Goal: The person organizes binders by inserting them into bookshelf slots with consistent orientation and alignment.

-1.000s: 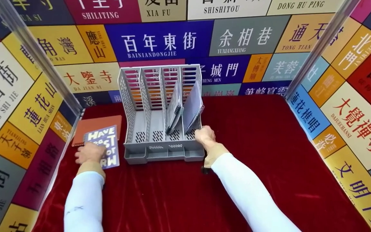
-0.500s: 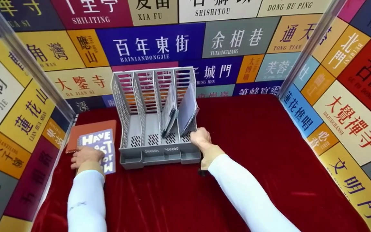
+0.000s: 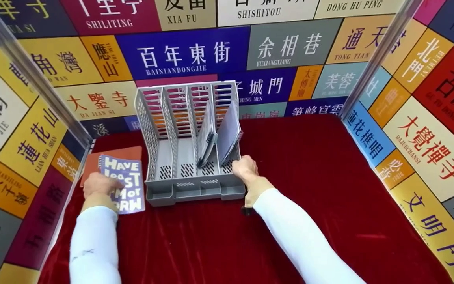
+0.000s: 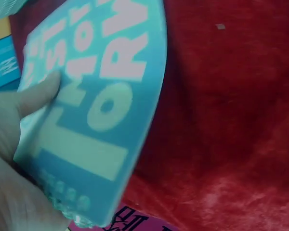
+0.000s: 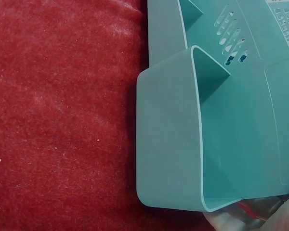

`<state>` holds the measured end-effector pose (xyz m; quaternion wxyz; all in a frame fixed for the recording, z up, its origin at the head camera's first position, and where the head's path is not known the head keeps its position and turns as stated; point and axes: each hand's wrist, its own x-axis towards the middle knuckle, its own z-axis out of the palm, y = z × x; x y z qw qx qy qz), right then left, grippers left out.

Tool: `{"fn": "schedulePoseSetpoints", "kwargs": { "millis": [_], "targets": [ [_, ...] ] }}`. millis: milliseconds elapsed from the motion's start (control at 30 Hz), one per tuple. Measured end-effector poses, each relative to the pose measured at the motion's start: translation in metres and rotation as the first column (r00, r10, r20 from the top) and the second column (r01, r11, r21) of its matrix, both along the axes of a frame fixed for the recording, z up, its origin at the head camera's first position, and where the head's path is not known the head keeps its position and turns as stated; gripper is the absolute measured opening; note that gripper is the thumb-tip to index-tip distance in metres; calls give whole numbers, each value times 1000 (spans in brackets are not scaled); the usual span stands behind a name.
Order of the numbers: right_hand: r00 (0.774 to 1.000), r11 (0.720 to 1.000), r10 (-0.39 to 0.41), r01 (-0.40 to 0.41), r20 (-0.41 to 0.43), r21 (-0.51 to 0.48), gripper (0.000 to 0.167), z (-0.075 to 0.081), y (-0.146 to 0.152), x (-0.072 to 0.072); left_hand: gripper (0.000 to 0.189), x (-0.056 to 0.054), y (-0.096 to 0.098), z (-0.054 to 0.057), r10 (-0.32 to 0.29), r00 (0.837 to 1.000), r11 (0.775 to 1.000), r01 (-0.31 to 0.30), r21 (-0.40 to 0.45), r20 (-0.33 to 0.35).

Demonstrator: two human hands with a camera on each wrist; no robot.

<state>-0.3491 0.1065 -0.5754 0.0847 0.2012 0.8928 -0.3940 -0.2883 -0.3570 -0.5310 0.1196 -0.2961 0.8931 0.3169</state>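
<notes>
My left hand (image 3: 99, 187) holds a purple spiral notebook (image 3: 130, 185) with big white lettering by its left, bound side. In the left wrist view the thumb lies on the cover (image 4: 91, 139), which bows and is tilted up from the red cloth. Partly beneath it is an orange-brown notebook (image 3: 126, 152). A grey file rack (image 3: 195, 189) with upright dividers stands to the right. My right hand (image 3: 246, 169) grips the rack's right front side; in the right wrist view its fingers show only at the lower corner, below a front tray (image 5: 168, 139).
Two spiral notebooks stand in the rack's right-hand slots, one whitish (image 3: 206, 138) and one pale lilac (image 3: 229, 132). Red velvet cloth (image 3: 195, 244) covers the table. Printed sign panels (image 3: 183, 51) wall the back and both sides.
The view has shifted slightly. My left hand has drawn back a little to the left, and more of the purple notebook's lettering shows. My right hand stays on the rack.
</notes>
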Motion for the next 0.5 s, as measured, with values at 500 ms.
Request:
{"fn": "schedulePoseSetpoints", "kwargs": {
  "millis": [500],
  "targets": [
    [1000, 999, 2, -2, 8, 33, 33, 3, -2, 1, 59, -14, -4, 10, -272, 961, 961, 274, -36, 51]
  ]
}}
